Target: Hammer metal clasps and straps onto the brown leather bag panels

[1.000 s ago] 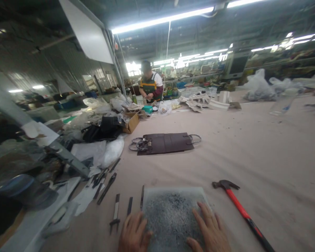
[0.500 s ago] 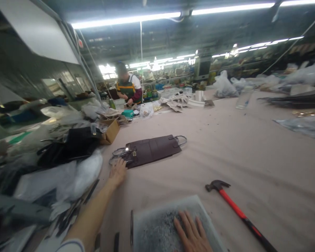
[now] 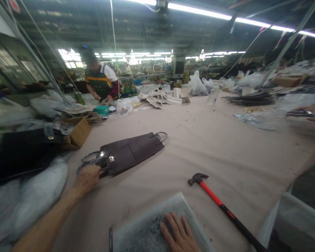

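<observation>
A dark brown leather handbag point(image 3: 135, 152) lies flattened on the cloth-covered table, with wrapped loop handles at both ends and small shiny metal fittings near its left end. My left hand point(image 3: 89, 176) reaches out to that left end, its fingers curled at the corner beside the handles; the fingertips are partly hidden. Close to me, my right hand point(image 3: 178, 232) rests flat with fingers spread on a pale, black-smudged slab point(image 3: 139, 227). A claw hammer point(image 3: 217, 201) with a red and black handle lies right of the slab. A thin dark rod point(image 3: 110, 239) is at the slab's left edge.
Left of the handbag are a cardboard box point(image 3: 78, 134), a black bag point(image 3: 23, 148) and plastic wrapping point(image 3: 42, 196). Farther back are a teal box point(image 3: 101, 111), pale scraps point(image 3: 157, 98) and a clear jar point(image 3: 212, 96). A co-worker point(image 3: 102, 80) stands beyond the table; another person's hand shows at far right.
The view has swung right, so everything sits farther left. My left hand has curled its fingers at the handbag's corner, and the bag has turned slightly. My right hand stays on the slab.
</observation>
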The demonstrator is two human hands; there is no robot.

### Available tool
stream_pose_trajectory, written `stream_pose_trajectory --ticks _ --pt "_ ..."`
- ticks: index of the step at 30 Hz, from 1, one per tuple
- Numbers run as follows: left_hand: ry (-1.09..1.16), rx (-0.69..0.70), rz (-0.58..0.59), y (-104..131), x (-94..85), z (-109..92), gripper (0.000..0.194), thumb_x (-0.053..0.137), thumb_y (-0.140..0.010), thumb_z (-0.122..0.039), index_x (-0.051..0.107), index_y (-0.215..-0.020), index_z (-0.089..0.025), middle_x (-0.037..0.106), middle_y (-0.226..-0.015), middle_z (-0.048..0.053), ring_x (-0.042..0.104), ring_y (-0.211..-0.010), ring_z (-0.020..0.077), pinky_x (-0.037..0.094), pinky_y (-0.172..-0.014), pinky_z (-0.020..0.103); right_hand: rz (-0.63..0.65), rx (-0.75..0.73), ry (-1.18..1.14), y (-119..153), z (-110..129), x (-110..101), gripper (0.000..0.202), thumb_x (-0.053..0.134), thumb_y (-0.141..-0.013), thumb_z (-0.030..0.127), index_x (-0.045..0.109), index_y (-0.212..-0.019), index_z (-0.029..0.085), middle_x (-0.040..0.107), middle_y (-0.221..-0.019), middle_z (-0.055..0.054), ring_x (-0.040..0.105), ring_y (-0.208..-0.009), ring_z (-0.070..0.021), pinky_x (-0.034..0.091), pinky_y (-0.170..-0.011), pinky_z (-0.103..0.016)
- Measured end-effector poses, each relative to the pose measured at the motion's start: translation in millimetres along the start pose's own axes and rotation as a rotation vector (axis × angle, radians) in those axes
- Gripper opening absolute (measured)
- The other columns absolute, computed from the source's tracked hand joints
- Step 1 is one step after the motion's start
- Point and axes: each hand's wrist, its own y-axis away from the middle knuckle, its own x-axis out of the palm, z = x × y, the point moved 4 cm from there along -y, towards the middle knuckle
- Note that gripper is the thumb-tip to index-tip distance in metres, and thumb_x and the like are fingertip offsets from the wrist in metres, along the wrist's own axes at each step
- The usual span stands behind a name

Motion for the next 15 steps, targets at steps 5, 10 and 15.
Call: stream_pose_trajectory --ticks 5,10,15 --pt "0.090 0.209 -0.163 59.7 -62.9 -42.0 0.024 0.050 -0.098 -0.034 0.066 -0.086 -0.021 0.069 -0.077 0.005 0.064 -0.072 0.0231 0.048 -0.069 0.034 0.319 0.190 -0.320 -9.7 8.9 -27.3 0.084 0.062 -0.090 0.061 0.033 -0.161 0.026 0.032 -0.166 -0.014 0.031 -0.150 -0.0413 0.023 -0.122 -0.062" --pt "0.214 0.160 -0.253 141.2 -96.6 -175.5 0.015 0.051 -0.101 -0.026 0.064 -0.096 -0.021 0.070 -0.081 0.003 0.066 -0.068 0.0192 0.050 -0.066 0.031 0.333 0.264 -0.417 -28.6 15.7 -56.3 0.071 0.061 -0.093 0.044 0.043 -0.156 0.018 0.037 -0.163 -0.017 0.028 -0.153 -0.0402 0.020 -0.123 -0.067" --pt "0.397 -0.099 -0.175 189.6 -72.3 -312.2 0.017 0.051 -0.093 -0.011 0.063 -0.102 -0.019 0.071 -0.083 0.005 0.069 -0.070 0.0212 0.055 -0.063 0.032 -0.070 0.370 -0.714 -19.4 0.9 -64.8 0.030 0.049 -0.097 0.032 0.073 -0.107 0.018 0.072 -0.122 -0.014 0.062 -0.122 -0.0314 0.044 -0.111 -0.054"
